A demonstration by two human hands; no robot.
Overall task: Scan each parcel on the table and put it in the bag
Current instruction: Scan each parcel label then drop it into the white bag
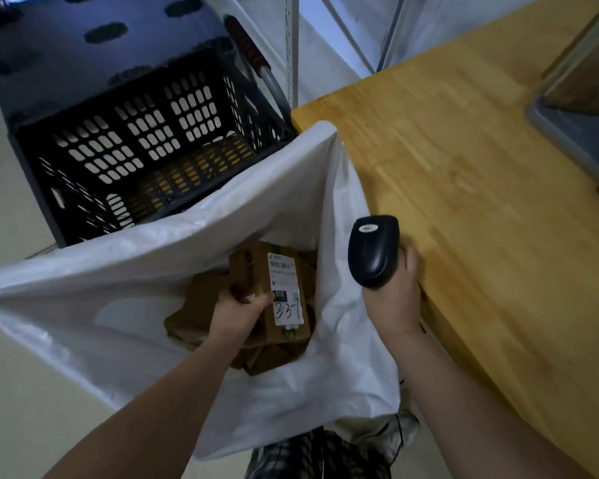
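Inside the white bag point(187, 243): several cardboard parcels, plus one labelled parcel point(274, 292) gripped by the left hand point(236, 314), not yet released; right hand point(393, 299) clasps the scanner point(372, 252); visible counter point(481, 188) shows no parcels; likely near completion.

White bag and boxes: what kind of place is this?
Probably a parcel sorting or pickup point: the right hand grips a barcode scanner, the left hand holds a labelled cardboard parcel inside the white bag, beside a black crate.
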